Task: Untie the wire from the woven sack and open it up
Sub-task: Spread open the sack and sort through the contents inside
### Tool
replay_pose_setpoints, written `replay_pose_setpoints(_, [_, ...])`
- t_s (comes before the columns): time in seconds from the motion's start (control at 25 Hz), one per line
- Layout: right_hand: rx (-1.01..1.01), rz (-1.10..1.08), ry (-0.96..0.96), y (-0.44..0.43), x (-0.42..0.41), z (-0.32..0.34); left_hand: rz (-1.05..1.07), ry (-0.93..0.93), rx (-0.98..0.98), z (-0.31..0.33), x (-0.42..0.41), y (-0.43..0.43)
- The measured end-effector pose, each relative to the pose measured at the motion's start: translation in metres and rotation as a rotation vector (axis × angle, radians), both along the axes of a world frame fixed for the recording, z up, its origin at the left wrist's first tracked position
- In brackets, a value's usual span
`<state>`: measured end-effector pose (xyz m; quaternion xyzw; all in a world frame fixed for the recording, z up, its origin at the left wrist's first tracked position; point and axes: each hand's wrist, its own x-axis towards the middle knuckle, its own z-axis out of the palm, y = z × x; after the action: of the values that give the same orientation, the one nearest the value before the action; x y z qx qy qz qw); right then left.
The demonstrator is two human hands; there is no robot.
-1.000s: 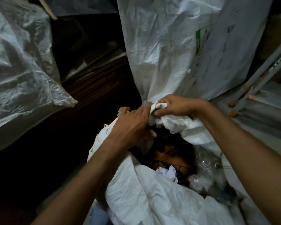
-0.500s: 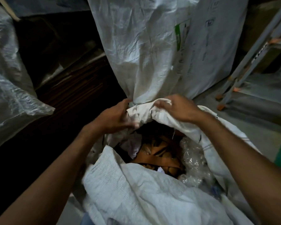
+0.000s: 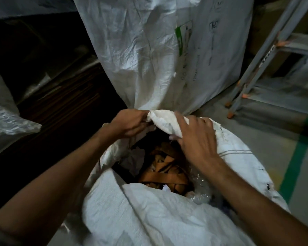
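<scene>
A white woven sack (image 3: 149,213) stands in front of me with its mouth gaping. Brown cardboard strips (image 3: 164,172), scraps of paper and clear plastic wrap (image 3: 200,190) show inside. My left hand (image 3: 130,123) grips the far rim of the sack on the left. My right hand (image 3: 196,137) is closed over the rolled far rim (image 3: 163,119) just to the right of it. No wire is visible anywhere.
A second tall white woven sack (image 3: 158,54) with a green label stands right behind. A grey metal ladder (image 3: 267,55) with orange feet leans at the right. Clear plastic sheeting (image 3: 5,110) hangs at the left over dark boards. Grey floor with a green stripe (image 3: 295,167) lies at the right.
Both hands have moved apart along the far rim, pulling the sack's mouth wider, so more of the cardboard and plastic inside shows. The view has shifted slightly.
</scene>
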<state>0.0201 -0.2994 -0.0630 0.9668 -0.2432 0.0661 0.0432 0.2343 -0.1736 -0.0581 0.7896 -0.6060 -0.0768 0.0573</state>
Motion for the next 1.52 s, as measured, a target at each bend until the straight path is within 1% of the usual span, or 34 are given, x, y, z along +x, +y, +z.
replay_pose_setpoints(0.04, [0.032, 0.019, 0.005, -0.018, 0.001, 0.001, 0.006, 0.086, 0.061, 0.006, 0.002, -0.002])
replay_pose_setpoints(0.08, [0.147, 0.034, 0.003, -0.040, 0.003, 0.003, 0.040, 0.145, 0.119, 0.010, 0.003, -0.006])
replay_pose_setpoints(0.12, [0.331, 0.053, 0.013, -0.065, 0.007, 0.007, 0.065, 0.139, 0.162, 0.015, 0.001, -0.011])
replay_pose_setpoints(0.16, [0.549, 0.062, 0.023, -0.088, 0.012, 0.007, 0.058, 0.068, 0.163, 0.017, -0.005, -0.016])
replay_pose_setpoints(0.2, [0.723, 0.071, 0.034, -0.102, 0.015, 0.009, 0.034, -0.014, 0.129, 0.016, -0.016, -0.022])
replay_pose_setpoints(0.24, [0.837, 0.079, 0.019, -0.111, 0.017, 0.003, -0.006, -0.050, 0.085, 0.012, -0.030, -0.031])
replay_pose_setpoints(0.28, [0.883, 0.068, 0.016, -0.115, 0.019, -0.002, -0.044, -0.040, 0.034, 0.012, -0.042, -0.042])
replay_pose_setpoints(0.32, [0.883, 0.041, 0.014, -0.115, 0.022, -0.003, -0.068, -0.015, -0.003, 0.010, -0.049, -0.056])
replay_pose_setpoints(0.36, [0.823, -0.008, 0.008, -0.107, 0.021, 0.003, -0.071, -0.025, -0.018, 0.007, -0.051, -0.069])
replay_pose_setpoints(0.44, [0.547, -0.127, -0.047, -0.088, 0.007, 0.010, 0.024, -0.108, -0.027, 0.000, -0.044, -0.088])
replay_pose_setpoints(0.48, [0.399, -0.178, -0.083, -0.076, -0.004, 0.012, 0.068, -0.107, -0.033, -0.001, -0.038, -0.092])
replay_pose_setpoints(0.52, [0.288, -0.221, -0.110, -0.067, -0.015, 0.015, 0.087, -0.049, -0.043, -0.003, -0.034, -0.096])
replay_pose_setpoints(0.56, [0.225, -0.236, -0.137, -0.063, -0.023, 0.014, 0.077, 0.052, -0.048, -0.004, -0.035, -0.095])
replay_pose_setpoints(0.6, [0.232, -0.247, -0.134, -0.065, -0.028, 0.011, 0.056, 0.190, -0.039, -0.005, -0.040, -0.092])
replay_pose_setpoints(0.64, [0.324, -0.270, -0.122, -0.073, -0.030, 0.007, 0.048, 0.280, -0.010, -0.007, -0.047, -0.087])
replay_pose_setpoints(0.68, [0.469, -0.308, -0.087, -0.086, -0.027, 0.005, 0.033, 0.279, 0.016, -0.008, -0.055, -0.084])
replay_pose_setpoints(0.72, [0.636, -0.340, -0.051, -0.100, -0.024, 0.005, 0.022, 0.215, 0.055, -0.012, -0.060, -0.082])
replay_pose_setpoints(0.76, [0.751, -0.349, -0.020, -0.110, -0.020, 0.008, 0.020, 0.150, 0.088, -0.014, -0.062, -0.081])
replay_pose_setpoints(0.8, [0.796, -0.340, -0.010, -0.114, -0.017, 0.010, 0.026, 0.123, 0.096, -0.019, -0.061, -0.083])
replay_pose_setpoints(0.84, [0.774, -0.327, -0.004, -0.109, -0.016, 0.012, 0.040, 0.143, 0.089, -0.020, -0.061, -0.085])
replay_pose_setpoints(0.88, [0.689, -0.321, -0.003, -0.100, -0.018, 0.013, 0.061, 0.188, 0.086, -0.023, -0.058, -0.088])
replay_pose_setpoints(0.92, [0.560, -0.341, 0.006, -0.086, -0.027, 0.013, 0.072, 0.236, 0.077, -0.024, -0.054, -0.092])
replay_pose_setpoints(1.0, [0.352, -0.388, 0.123, -0.052, -0.051, 0.014, 0.132, 0.412, 0.093, -0.030, -0.041, -0.096])
replay_pose_setpoints(1.08, [0.300, -0.373, 0.180, -0.045, -0.070, 0.006, 0.255, 0.645, 0.139, -0.037, -0.033, -0.101])
replay_pose_setpoints(1.12, [0.331, -0.358, 0.193, -0.055, -0.077, 0.003, 0.267, 0.641, 0.164, -0.038, -0.036, -0.104])
replay_pose_setpoints(1.16, [0.389, -0.339, 0.190, -0.070, -0.079, -0.002, 0.223, 0.552, 0.163, -0.038, -0.041, -0.106])
replay_pose_setpoints(1.2, [0.470, -0.312, 0.157, -0.086, -0.081, -0.009, 0.166, 0.414, 0.131, -0.040, -0.046, -0.107])
replay_pose_setpoints(1.28, [0.673, -0.299, 0.014, -0.114, -0.084, -0.021, -0.017, 0.200, 0.015, -0.032, -0.061, -0.108])
replay_pose_setpoints(1.32, [0.805, -0.323, -0.069, -0.120, -0.087, -0.025, -0.131, 0.105, -0.005, -0.025, -0.071, -0.111])
replay_pose_setpoints(1.36, [0.993, -0.364, -0.167, -0.125, -0.090, -0.030, -0.221, 0.006, 0.019, -0.024, -0.078, -0.115])
replay_pose_setpoints(1.4, [1.216, -0.443, -0.260, -0.129, -0.092, -0.034, -0.267, -0.078, 0.053, -0.023, -0.087, -0.121])
replay_pose_setpoints(1.44, [1.386, -0.532, -0.298, -0.130, -0.092, -0.038, -0.272, -0.130, 0.070, -0.025, -0.095, -0.127])
replay_pose_setpoints(1.48, [1.470, -0.602, -0.277, -0.130, -0.091, -0.036, -0.249, -0.151, 0.076, -0.026, -0.102, -0.134])
replay_pose_setpoints(1.52, [1.464, -0.635, -0.234, -0.131, -0.090, -0.033, -0.204, -0.153, 0.081, -0.027, -0.106, -0.141])
